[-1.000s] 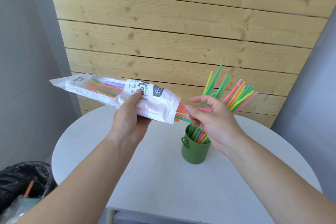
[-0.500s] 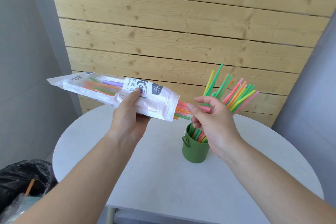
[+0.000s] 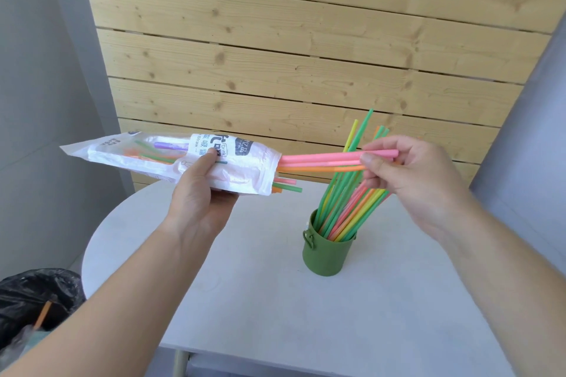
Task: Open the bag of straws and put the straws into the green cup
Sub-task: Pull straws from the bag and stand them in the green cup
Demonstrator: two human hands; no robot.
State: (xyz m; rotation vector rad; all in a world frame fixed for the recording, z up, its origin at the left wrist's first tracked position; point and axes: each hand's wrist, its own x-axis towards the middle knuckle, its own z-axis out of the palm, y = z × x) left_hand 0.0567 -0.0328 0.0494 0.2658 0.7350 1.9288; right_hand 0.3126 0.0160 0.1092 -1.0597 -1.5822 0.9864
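My left hand [image 3: 197, 196] grips the white plastic straw bag [image 3: 159, 159] from below, thumb on top, holding it level above the table with its open end facing right. A few pink and orange straws [image 3: 321, 161] stick halfway out of that opening, and my right hand [image 3: 410, 180] pinches their far ends. Shorter green, pink and orange straw tips [image 3: 286, 187] poke from the bag's mouth below them. The green cup [image 3: 326, 255] stands on the round white table [image 3: 275, 315] under my right hand, holding several green, yellow, orange and pink straws that lean right.
A wooden plank wall [image 3: 306, 55] rises behind the table. A bin lined with a black bag [image 3: 33, 300] sits on the floor at the lower left. Grey walls flank both sides.
My right hand has moved right, drawing a few pink and orange straws partway out of the bag. The left hand and bag have stayed about where they were.
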